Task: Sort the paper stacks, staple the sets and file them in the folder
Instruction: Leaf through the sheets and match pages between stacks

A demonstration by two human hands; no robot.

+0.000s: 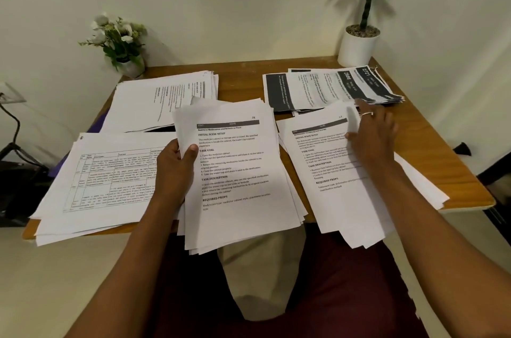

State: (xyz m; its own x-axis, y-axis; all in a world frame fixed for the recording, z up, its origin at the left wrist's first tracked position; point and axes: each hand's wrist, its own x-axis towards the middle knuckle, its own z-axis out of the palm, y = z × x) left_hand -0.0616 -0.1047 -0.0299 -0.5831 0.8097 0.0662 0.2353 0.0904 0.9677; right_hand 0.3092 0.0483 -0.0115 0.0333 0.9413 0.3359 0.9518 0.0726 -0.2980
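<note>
My left hand (177,169) grips a thick stack of printed pages (237,180) by its left edge, held over the table's front edge. My right hand (370,135) lies on the right stack of pages (331,180), fingers spread, thumb pinching the top sheet's right edge. A stack with printed tables (105,182) lies at the front left. Another white stack (163,99) lies at the back left. Dark-banded sheets (331,88) are fanned at the back right. A purple folder edge (102,119) peeks from under the left papers. No stapler is visible.
The wooden table (431,138) stands against a white wall. A small flower pot (121,47) sits at the back left corner, a white potted plant (359,41) at the back right. A black cable and stand (13,127) are left of the table. My lap is below.
</note>
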